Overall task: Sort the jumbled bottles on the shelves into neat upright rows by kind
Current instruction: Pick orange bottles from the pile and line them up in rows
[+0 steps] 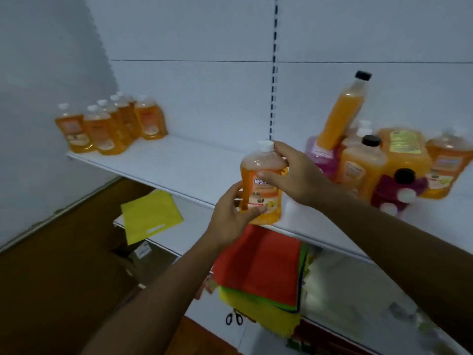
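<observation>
I hold an orange bottle (pixel 261 183) with a white cap upright in front of the white shelf (pixel 179 165), just above its front edge. My left hand (pixel 235 213) has its grip wrapped round the bottle's lower part; my right hand (pixel 289 172) is grasping its shoulder, one finger by the cap. Matching orange bottles (pixel 110 126) stand in rows at the shelf's left end. To the right sits a jumbled heap (pixel 384 165), blurred, seemingly orange, pink and dark red bottles.
</observation>
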